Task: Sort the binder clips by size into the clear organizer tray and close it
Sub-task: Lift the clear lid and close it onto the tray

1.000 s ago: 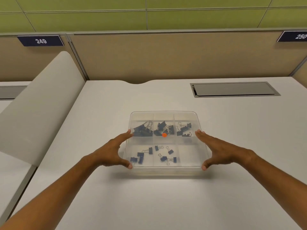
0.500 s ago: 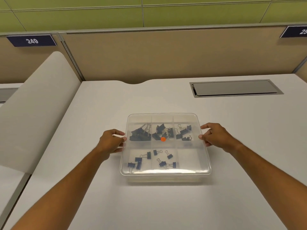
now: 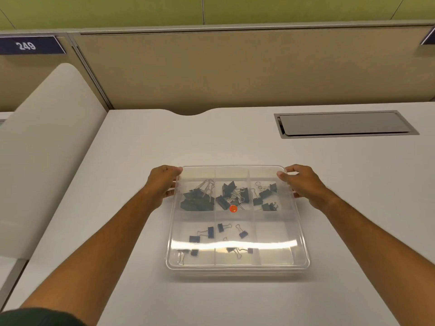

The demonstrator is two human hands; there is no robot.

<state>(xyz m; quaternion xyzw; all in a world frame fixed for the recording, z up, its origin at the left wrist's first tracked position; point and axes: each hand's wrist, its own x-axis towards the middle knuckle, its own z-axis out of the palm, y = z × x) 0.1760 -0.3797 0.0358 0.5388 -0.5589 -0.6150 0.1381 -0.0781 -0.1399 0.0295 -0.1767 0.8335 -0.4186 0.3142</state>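
The clear organizer tray (image 3: pixel 299 260) sits on the white desk with its clear lid on top. Black binder clips lie inside: large ones (image 3: pixel 197 201) in the far left cell, medium ones (image 3: pixel 231 195) in the far middle, smaller ones (image 3: pixel 266 196) in the far right, and small clips (image 3: pixel 217 231) in the near left and near middle cells. The near right cell holds nothing. My left hand (image 3: pixel 163 182) grips the tray's far left corner. My right hand (image 3: pixel 302 182) grips the far right corner. Fingers of both curl over the lid's edge.
A grey cable hatch (image 3: pixel 343 124) is set into the desk at the back right. A beige partition wall (image 3: pixel 235 71) runs along the back. A white curved divider (image 3: pixel 47 149) stands at the left. Bare desk (image 3: pixel 235 302) lies in front of the tray.
Both hands have slid from the tray's near sides up to its far corners. The lid now lies flat over the tray.
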